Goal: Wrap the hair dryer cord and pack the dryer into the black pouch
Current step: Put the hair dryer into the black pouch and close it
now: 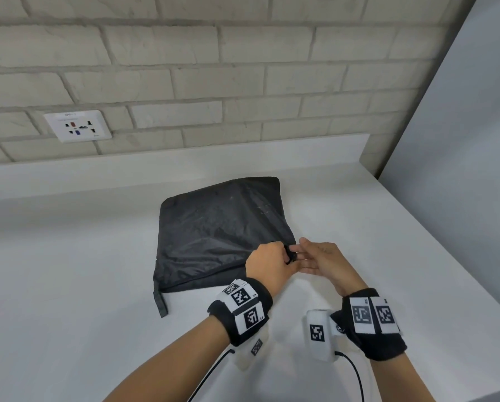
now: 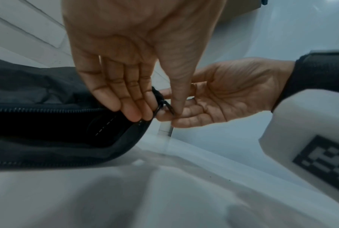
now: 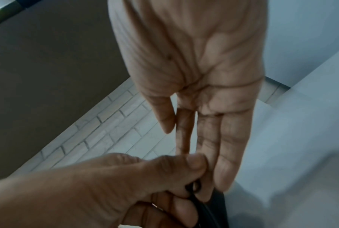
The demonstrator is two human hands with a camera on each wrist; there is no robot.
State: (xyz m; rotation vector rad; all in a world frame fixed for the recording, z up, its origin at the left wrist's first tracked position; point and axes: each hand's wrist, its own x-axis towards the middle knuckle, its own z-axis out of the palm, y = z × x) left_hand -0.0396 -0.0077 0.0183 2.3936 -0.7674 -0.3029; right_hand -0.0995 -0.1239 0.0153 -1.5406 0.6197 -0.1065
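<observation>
— White counter (image 1: 69, 271) under a pale brick wall (image 1: 243, 68), with a wall socket (image 1: 77, 126) on the left. Where's the black pouch (image 1: 214, 227)?

— Lying flat near the counter's right edge, bulging a little, its zipper (image 2: 47, 110) side toward the person. The zip line runs left to right across the near edge, so the coming pull travels along that axis.

— And the hands?

— Both meet at the pouch's near right corner. The left hand (image 1: 267, 264) has its fingers curled, pinching the fabric and pull tab (image 1: 290, 255) there. The right hand (image 1: 324, 264) is mostly straight-fingered, its fingertips touching the tab; whether it truly grips, I can't tell.

— Is the dryer visible?

— No; I'd judge it's already inside. The mouth gapes in the left wrist view, so closing probably remains.

— Which hand leads?

— They're equally near; likely one anchors the corner.
</observation>
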